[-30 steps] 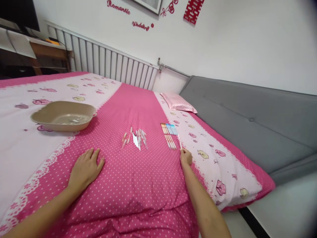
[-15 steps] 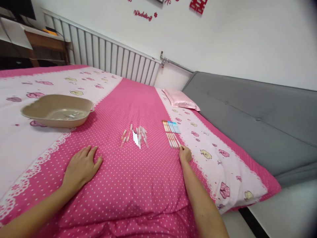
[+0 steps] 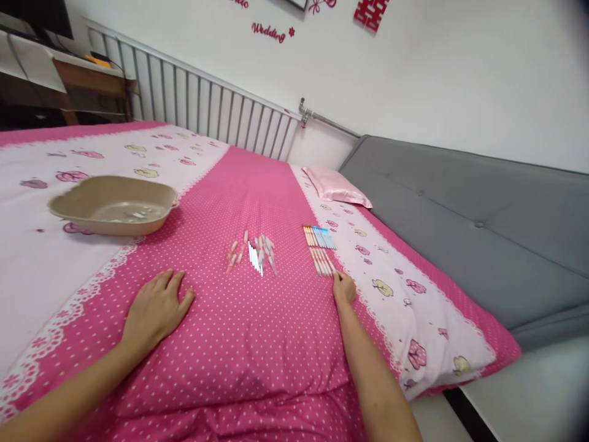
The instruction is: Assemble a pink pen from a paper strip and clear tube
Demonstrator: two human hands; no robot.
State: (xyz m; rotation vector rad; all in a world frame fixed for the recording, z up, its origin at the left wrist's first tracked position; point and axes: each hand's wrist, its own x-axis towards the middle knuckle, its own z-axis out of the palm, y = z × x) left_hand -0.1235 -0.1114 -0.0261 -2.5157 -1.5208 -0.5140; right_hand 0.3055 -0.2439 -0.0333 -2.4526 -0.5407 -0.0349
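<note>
My right hand [image 3: 345, 288] is closed at the near right end of a row of pale pens with reddish markings [image 3: 321, 260], its fingertips on the last pen. Just beyond that row lie orange pens [image 3: 308, 236] and blue pens [image 3: 324, 237], side by side. To the left, a loose group of pink pens [image 3: 265, 250] surrounds several white pens with dark tips [image 3: 254, 258]. My left hand [image 3: 156, 305] rests palm down on the pink dotted bedspread [image 3: 221, 344], fingers spread, holding nothing.
A beige plastic basin [image 3: 115, 202] with a few small items inside stands on the bed at the left. A pink pillow [image 3: 335, 186] lies by the grey headboard [image 3: 437, 215]. A white railing [image 3: 197, 101] runs along the wall, and a desk [image 3: 92, 77] stands at the far left.
The view has shifted slightly, so the basin and my left hand appear a little further right. My right hand stays at the end of the pen row.
</note>
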